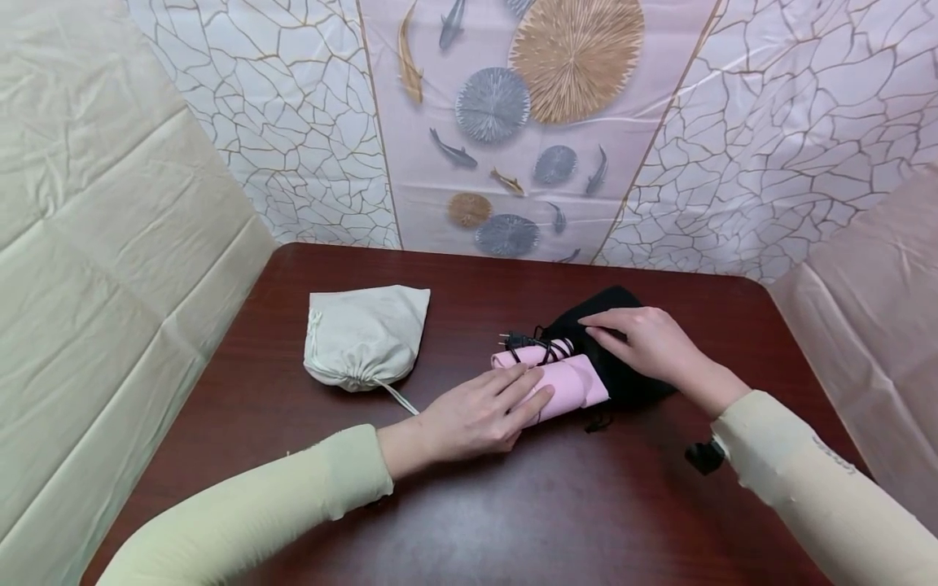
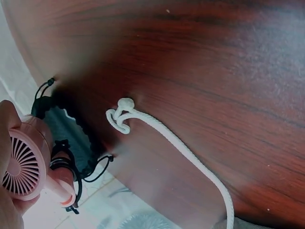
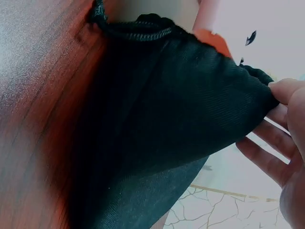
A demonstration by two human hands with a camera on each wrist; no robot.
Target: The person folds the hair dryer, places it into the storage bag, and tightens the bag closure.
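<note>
My left hand grips a pink folding hair dryer, its fingers laid over the barrel. The dryer's round slotted vent faces the left wrist camera. A black power cord is wound round its handle, and the plug points left. Just right of the dryer, a black drawstring bag has its mouth spread towards it. The thumb and fingertips of my right hand pinch the rim of that bag. In the head view, the dryer's right end meets the bag's mouth.
A cream drawstring bag, cinched at its near end, lies on the table's left side. Its white cord trails towards my left wrist. The brown table stands between cloth-covered walls, with a patterned sheet behind.
</note>
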